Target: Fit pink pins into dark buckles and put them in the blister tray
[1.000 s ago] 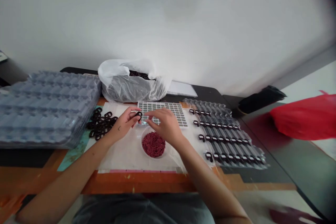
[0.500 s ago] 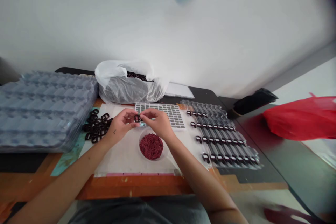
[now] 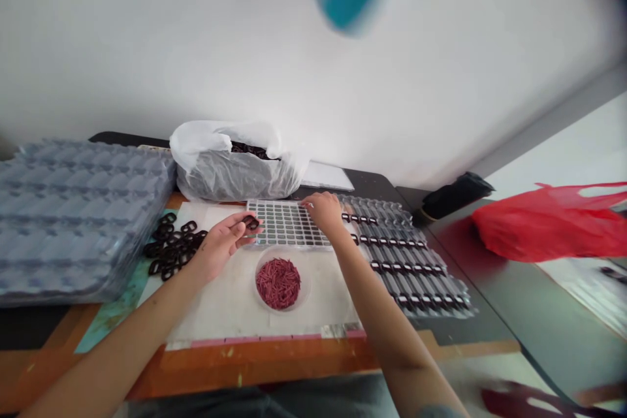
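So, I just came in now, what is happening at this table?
A person is handling small parts. The left hand holds one dark ring above the paper. The right hand is at the far right part of a white sheet with small grey labels; whether it grips anything is unclear. A bowl of dark red sticks stands nearer the person. More dark rings lie piled at the left, and clear trays at the right carry rows of dark pieces.
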Motion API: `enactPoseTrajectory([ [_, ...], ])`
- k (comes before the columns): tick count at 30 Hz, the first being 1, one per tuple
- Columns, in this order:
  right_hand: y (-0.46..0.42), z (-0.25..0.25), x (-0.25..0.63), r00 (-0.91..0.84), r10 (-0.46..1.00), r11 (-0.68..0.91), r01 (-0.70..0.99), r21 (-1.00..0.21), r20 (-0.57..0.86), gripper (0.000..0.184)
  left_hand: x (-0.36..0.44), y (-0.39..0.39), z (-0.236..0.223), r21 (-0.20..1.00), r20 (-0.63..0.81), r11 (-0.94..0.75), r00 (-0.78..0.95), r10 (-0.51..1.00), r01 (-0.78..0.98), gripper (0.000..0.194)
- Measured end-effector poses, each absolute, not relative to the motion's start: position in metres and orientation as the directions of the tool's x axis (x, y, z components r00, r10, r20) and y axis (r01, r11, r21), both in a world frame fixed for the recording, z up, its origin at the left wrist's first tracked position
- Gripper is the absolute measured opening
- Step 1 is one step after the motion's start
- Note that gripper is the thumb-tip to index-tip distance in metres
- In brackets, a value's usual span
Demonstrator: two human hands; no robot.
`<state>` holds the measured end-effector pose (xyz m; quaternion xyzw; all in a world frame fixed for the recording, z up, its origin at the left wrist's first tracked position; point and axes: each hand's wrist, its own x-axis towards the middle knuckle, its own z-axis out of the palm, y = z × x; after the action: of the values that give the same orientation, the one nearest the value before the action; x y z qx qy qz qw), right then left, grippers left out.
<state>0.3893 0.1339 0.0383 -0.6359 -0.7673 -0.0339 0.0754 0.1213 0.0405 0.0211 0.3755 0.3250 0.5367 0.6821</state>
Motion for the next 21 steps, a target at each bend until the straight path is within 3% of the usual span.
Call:
enactPoseTrajectory([
  [6, 0.138, 0.034, 0.392, -0.221, 0.962, 0.227, 0.974, -0.021, 0.163, 0.027, 0.119, 0.040, 0.021, 0.854, -0.078, 0.194, 0.251, 0.965, -0.483, 0.049],
  [15, 0.147, 0.049, 0.388, -0.280, 0.939, 0.300, 0.951, -0.079, 0.200, 0.021, 0.118, 0.041, 0.019, 0.828, -0.086, 0.228, 0.286, 0.954, -0.512, 0.047],
  [18, 0.128, 0.063, 0.378, -0.284, 0.928, 0.323, 0.936, -0.138, 0.243, 0.019, 0.118, 0.040, 0.022, 0.828, -0.072, 0.226, 0.302, 0.951, -0.513, 0.045],
  [21, 0.091, 0.080, 0.358, -0.337, 0.874, 0.453, 0.825, -0.338, 0.350, 0.015, 0.117, 0.039, 0.022, 0.832, -0.075, 0.238, 0.322, 0.944, -0.502, 0.046],
])
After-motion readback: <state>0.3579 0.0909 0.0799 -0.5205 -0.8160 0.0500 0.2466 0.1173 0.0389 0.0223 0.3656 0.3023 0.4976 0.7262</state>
